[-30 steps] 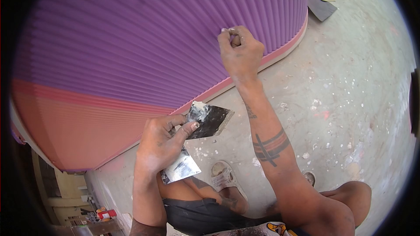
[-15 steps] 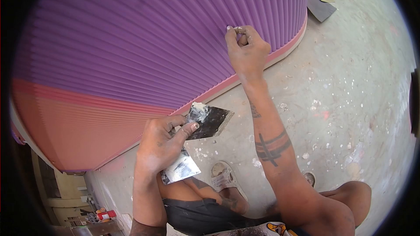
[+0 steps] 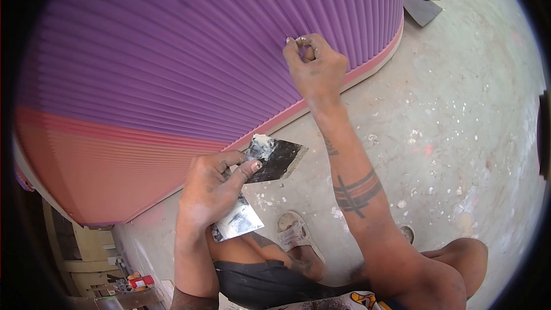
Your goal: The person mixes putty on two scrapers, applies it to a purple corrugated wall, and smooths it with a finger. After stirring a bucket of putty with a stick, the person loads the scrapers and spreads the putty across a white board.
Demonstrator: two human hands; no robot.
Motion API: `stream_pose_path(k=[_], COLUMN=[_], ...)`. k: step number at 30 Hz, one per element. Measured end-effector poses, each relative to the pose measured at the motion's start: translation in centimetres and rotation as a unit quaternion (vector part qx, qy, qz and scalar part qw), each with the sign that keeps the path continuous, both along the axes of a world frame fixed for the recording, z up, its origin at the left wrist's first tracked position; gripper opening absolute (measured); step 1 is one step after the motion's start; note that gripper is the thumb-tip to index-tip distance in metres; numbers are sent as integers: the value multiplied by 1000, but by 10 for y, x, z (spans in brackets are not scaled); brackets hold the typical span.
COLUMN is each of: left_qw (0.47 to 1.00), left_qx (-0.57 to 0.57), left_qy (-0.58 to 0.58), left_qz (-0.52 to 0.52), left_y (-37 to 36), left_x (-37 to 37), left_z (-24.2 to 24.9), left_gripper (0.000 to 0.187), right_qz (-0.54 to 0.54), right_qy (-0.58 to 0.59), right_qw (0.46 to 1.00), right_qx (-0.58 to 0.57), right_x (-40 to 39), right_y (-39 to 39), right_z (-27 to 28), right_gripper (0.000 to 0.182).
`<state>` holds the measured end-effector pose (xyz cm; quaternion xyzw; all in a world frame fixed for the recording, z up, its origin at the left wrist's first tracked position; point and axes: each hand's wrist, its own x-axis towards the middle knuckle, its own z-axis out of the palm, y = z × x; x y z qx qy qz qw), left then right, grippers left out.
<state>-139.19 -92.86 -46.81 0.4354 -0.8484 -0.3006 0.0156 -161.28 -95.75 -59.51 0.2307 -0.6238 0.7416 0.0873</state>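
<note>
R grip (image 3: 318, 69) fwd & pinched; L grip (image 3: 211, 188) curled.

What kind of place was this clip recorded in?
Probably a workshop or fabrication space: the concrete-like floor is spattered with white specks, the left hand holds a scraper blade smeared with pale paste, and a large ribbed purple panel stands alongside.

Workshop, by its contents around me: concrete floor (image 3: 442, 138), paint-spattered; large ribbed panel (image 3: 189, 51), purple and pink; cluttered bench (image 3: 135, 298); grey sheets (image 3: 422, 8), loose on the floor.
</note>
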Motion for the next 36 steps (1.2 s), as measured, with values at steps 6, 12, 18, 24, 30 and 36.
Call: stream_pose_path(k=[6,12,18,24,30,36], left_qw=[1000,1000,1000,1000,1000,1000], left_qx=[2,2,3,-1,2,3], left_qy=[-16,-15,-7,-3,-6,7], left_qz=[6,16,11,3,10,8], left_y=[-4,-2,-4,-6,-6,-4], left_x=[-7,-9,-6,-5,-5,-5], left_z=[3,3,0,-2,-3,-2], left_gripper=[18,19,19,19,19,19], right_qz=[24,11,24,-7,-26,-30], right_qy=[-7,-15,-6,6,30,37], right_qw=[1000,1000,1000,1000,999,999], right_qx=[-9,-3,9,6,4,-13], right_x=[-11,-8,-13,-9,-11,-10], right_y=[1,-3,4,-2,-2,-4], right_z=[10,2,15,6,10,13], right_gripper=[15,19,19,20,20,20])
